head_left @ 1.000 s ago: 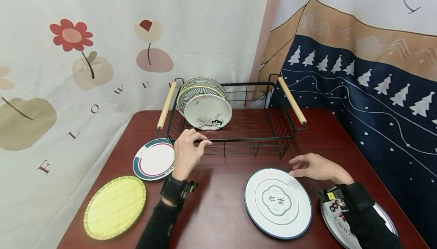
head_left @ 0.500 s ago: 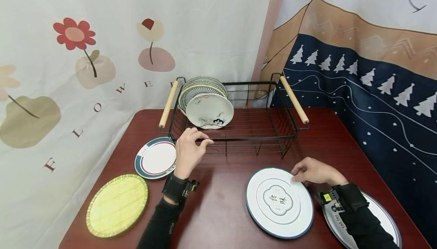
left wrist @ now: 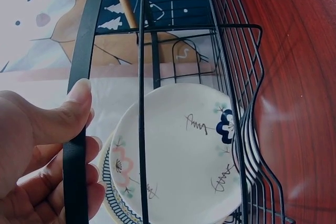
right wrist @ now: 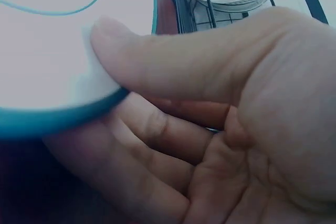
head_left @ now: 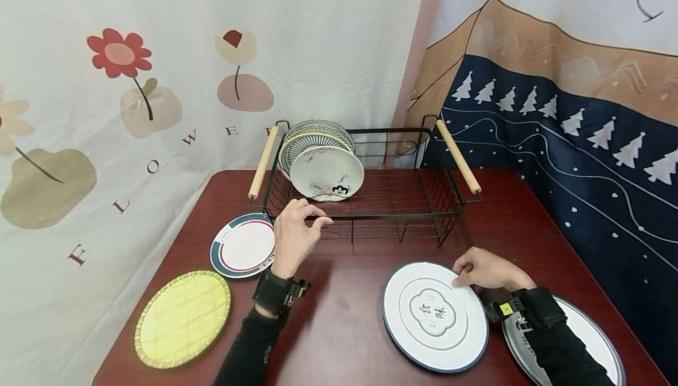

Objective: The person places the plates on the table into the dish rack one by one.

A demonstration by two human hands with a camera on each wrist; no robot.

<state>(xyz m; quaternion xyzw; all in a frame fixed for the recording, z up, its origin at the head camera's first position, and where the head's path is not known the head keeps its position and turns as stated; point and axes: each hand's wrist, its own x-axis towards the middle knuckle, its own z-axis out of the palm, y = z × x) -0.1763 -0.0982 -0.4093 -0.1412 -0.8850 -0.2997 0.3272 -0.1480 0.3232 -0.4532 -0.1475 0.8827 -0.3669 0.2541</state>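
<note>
My left hand (head_left: 298,234) grips the front top rail of a black wire dish rack (head_left: 402,216); in the left wrist view the thumb and curled fingers wrap the flat bar. Several plates lean upright at the rack's left end, a white one with floral sprigs (head_left: 327,173) in front. With my right hand (head_left: 492,269) I pinch the upper right rim of a white plate with a blue edge (head_left: 435,315). Seen from the right wrist, the thumb presses on the plate's face while the fingers reach under its rim.
A teal-rimmed plate (head_left: 245,246) lies left of my left hand, and a yellow woven round tray (head_left: 182,319) is nearer the front left. Partly under my right forearm is a silver-rimmed plate (head_left: 593,339). Wooden handles (head_left: 458,156) top the rack's ends.
My right hand has come down onto the blue-edged plate and taken its rim between thumb and fingers. The left hand has stayed on the rack rail; the head view shifted slightly.
</note>
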